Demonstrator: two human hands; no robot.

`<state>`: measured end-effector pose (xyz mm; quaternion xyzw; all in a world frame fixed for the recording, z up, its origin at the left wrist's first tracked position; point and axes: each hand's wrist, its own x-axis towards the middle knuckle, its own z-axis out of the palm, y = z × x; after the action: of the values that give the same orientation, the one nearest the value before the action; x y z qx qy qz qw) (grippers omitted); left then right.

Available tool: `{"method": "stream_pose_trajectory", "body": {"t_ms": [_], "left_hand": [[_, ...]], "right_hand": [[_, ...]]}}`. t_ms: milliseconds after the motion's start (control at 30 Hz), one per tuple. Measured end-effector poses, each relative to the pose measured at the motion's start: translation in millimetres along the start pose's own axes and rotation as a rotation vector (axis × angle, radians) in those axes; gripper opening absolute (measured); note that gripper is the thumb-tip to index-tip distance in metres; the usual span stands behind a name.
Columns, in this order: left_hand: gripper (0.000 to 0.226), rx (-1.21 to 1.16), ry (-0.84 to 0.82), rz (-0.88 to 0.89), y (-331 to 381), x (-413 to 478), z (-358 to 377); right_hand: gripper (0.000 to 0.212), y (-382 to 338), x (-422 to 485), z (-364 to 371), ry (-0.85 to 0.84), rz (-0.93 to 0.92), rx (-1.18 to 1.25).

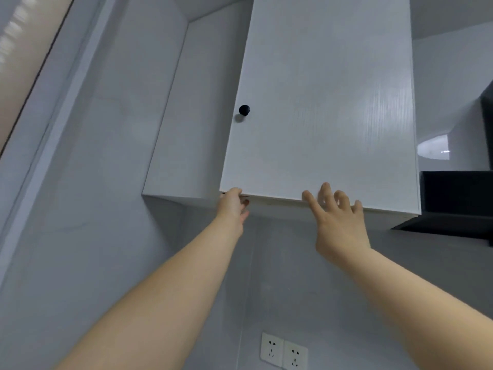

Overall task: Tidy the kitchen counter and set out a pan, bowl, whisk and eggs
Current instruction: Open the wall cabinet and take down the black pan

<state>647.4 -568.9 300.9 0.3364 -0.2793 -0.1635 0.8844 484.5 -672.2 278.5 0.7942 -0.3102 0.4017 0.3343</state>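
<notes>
Looking up at a white wall cabinet (186, 108), everything placed off that. Door (320, 102) pale wood-grain white, with a small black round knob (244, 110) near its left edge, roughly mid-height. Looks a touch ajar at the bottom left corner, thin dark gap there, can't say for sure.

Left hand (232, 206) up at the door's bottom left corner, fingers hooked around the lower edge, thumb side on the front face, fingertips tucked underneath. So curled onto the door edge, not flat against it.

Right hand (337, 214) further right along the same bottom edge, fingers spread wide apart, fingertips overlapping the lower part of the door front. Holding nothing. Can't tell whether actually pressing on the panel or just in front of it.

Hands well apart from each other, both forearms bare and reaching up.

Right of the cabinet, a black range hood (453, 201), just beside the door's lower right corner. Below the cabinet, on the grey wall, a pair of white wall sockets (284, 352) side by side. Far left of the cabinet, a window frame (40, 116) running diagonally, blurry.

No pan, bowl, whisk or eggs anywhere in view; cabinet inside hidden behind the door.
</notes>
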Motion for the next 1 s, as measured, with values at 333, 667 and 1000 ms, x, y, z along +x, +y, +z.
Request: {"method": "stream_pose_trajectory", "body": {"t_ms": [333,667,1000], "left_hand": [[0.082,1.265,0.008,0.594,-51,19,7],[0.085,1.498,-0.273,0.583,-72,27,13],[0.086,1.542,-0.383,0.577,-85,9,34]], "right_hand": [[0.088,5,11,18,-0.022,-0.028,-0.155],[0.086,15,12,28,-0.098,-0.07,-0.194],[0.084,49,-11,9,-0.206,0.046,-0.091]]}}
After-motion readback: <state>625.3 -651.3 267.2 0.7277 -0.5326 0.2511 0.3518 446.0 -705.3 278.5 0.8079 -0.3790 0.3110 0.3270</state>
